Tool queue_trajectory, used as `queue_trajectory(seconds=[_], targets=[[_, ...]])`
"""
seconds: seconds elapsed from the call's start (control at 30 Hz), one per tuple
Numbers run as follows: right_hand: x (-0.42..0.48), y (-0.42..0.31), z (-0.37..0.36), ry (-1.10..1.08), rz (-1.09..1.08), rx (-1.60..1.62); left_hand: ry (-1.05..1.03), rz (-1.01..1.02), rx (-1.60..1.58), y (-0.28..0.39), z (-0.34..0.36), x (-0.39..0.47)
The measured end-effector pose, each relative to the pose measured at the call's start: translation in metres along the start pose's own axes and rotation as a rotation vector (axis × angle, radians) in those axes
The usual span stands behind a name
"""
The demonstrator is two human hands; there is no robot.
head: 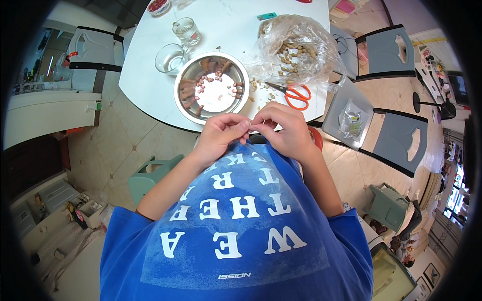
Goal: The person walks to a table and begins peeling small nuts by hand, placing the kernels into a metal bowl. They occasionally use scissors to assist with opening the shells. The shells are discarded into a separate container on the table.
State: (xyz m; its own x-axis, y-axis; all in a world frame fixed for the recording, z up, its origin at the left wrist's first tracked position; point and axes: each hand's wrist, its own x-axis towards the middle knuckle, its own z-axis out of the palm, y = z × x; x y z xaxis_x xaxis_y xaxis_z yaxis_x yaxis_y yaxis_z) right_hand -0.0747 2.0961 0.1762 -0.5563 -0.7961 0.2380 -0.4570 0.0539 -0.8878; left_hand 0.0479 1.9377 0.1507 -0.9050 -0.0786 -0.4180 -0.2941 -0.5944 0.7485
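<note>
My left hand (224, 134) and my right hand (283, 128) meet at the table's near edge, fingertips pinched together. Between them is a small pale piece (250, 123), perhaps a peanut or bit of shell, mostly hidden by the fingers. Just beyond my left hand stands a stainless steel bowl (180, 101) with shelled pink peanuts (201, 85) scattered in it; its shiny wall mirrors them. A clear plastic bag (324, 41) at the back right holds unshelled peanuts (289, 62). Scissors with orange handles (298, 97) lie beyond my right hand, beside broken peanut shells (272, 96).
Two glass mugs, one nearer (170, 60) and one farther (186, 31), stand left on the white table (226, 26). A teal lighter-like object (266, 16) lies at the back. Grey chairs (391, 137) flank the table on the right; a green stool (154, 173) is at lower left.
</note>
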Motion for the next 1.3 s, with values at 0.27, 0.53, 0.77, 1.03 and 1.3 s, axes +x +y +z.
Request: queue_trajectory(seconds=[0.27, 0.53, 0.77, 1.03, 1.3], targets=[[-0.002, 0.002, 0.004, -0.020, -0.050, -0.137, 0.057, -0.101, 0.015, 0.009, 0.002, 0.000], [0.003, 0.001, 0.018, 0.117, -0.191, -0.254, 0.094, -0.219, -0.286, 0.003, -0.001, 0.003], [-0.003, 0.008, 0.016, 0.242, -0.122, -0.162, 0.096, -0.172, -0.504, -0.002, -0.003, 0.007], [0.008, 0.018, 0.002, 0.221, 0.126, -0.144, 0.036, -0.157, -0.524, -0.006, -0.006, 0.006], [0.006, 0.003, 0.005, 0.002, 0.006, 0.048, 0.033, -0.231, -0.417, -0.009, -0.006, 0.001]])
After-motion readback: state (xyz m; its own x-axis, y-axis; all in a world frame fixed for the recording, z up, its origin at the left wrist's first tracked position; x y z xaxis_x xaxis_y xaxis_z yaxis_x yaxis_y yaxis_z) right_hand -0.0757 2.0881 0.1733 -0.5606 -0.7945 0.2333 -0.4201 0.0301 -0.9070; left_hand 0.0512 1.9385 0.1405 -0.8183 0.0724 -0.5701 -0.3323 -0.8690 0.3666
